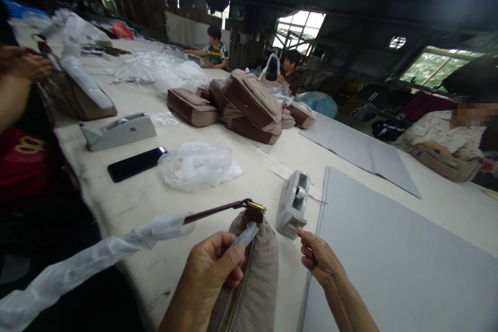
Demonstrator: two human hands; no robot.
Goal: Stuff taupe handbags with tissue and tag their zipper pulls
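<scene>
A taupe corduroy handbag (264,275) with a zipper lies at the table's front edge. Its brown strap, joined by a brass ring (257,206), runs left, mostly wrapped in white plastic film (101,251). My left hand (213,270) is closed in a pinch on a translucent plastic strip (247,235) at the bag's upper end, by the leather tab. My right hand (319,257) has thumb and forefinger pinched at the cutting end of a grey tape dispenser (294,202). Whatever lies between those fingertips, probably tape, is too small to make out.
Beyond are a crumpled plastic bag (200,166), a black phone (136,164), another tape dispenser (120,132) and several stacked handbags (252,101). Grey sheets (397,249) cover the right side. A co-worker's hands (23,67) handle a bag at left; another person (439,140) sits at right.
</scene>
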